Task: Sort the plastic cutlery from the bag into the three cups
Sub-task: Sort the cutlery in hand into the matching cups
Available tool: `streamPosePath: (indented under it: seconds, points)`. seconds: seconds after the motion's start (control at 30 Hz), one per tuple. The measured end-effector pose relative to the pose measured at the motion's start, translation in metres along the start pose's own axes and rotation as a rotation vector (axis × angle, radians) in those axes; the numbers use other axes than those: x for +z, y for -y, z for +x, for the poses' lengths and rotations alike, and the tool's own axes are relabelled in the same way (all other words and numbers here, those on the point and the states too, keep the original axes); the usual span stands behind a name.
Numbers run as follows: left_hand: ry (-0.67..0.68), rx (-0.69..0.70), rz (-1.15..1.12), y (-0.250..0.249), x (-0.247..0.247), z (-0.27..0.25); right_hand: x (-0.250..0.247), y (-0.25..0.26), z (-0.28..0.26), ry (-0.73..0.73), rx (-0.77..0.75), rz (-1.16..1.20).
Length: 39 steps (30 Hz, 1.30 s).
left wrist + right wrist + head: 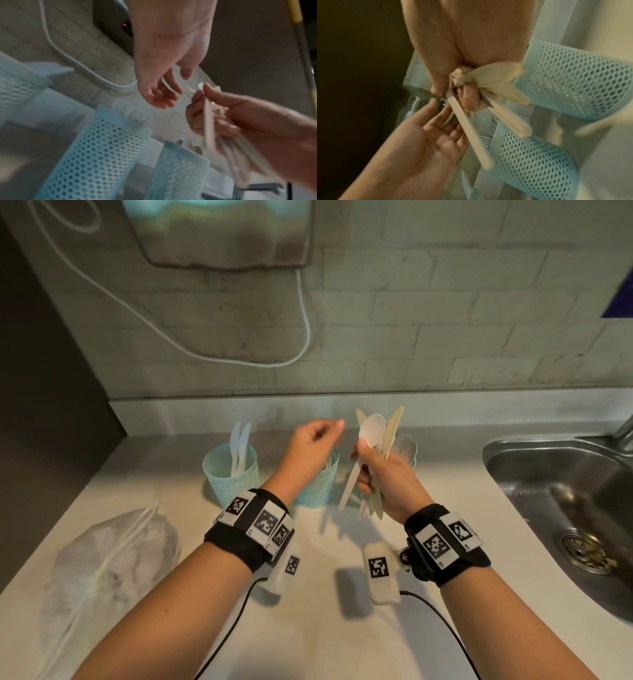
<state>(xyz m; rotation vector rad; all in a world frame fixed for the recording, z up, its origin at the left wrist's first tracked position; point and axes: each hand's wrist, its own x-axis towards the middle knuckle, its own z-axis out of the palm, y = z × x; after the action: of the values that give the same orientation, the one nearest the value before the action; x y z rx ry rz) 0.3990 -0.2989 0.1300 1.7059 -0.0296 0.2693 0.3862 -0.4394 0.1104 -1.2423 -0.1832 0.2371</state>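
Observation:
My right hand grips a bundle of cutlery upright above the counter: a white spoon, beige knives and a fork head. In the right wrist view the handles fan out below my curled fingers. My left hand hovers just left of the bundle, over the middle cup, with relaxed fingers that hold nothing. The left cup holds two white knives. Only a sliver of the right cup shows behind my right hand. The clear plastic bag lies at the front left.
A steel sink with a drain is set into the counter at the right, its tap at the far right edge. A tiled wall with a hanging white cable stands behind the cups. A dark cabinet side bounds the left.

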Motion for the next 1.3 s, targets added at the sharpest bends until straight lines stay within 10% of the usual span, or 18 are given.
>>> streamPosePath:
  seconds: [0.1,0.5,0.7,0.97,1.3]
  points:
    - [0.197,-0.106,-0.081,-0.003,0.006,-0.015,0.002,-0.002,0.0,0.034,0.033,0.007]
    - [0.25,-0.14,-0.151,0.0,0.007,-0.029,0.002,0.001,-0.005,0.085,0.104,-0.055]
    - [0.155,-0.078,-0.138,-0.004,0.005,-0.018,0.002,0.003,-0.01,0.221,0.155,-0.045]
    - [-0.288,0.031,-0.336,-0.035,-0.018,0.011,-0.005,-0.006,-0.012,0.209,0.169,-0.186]
    - [-0.023,0.107,0.474,-0.017,0.024,-0.027,0.006,-0.004,-0.008,0.026,0.155,-0.429]
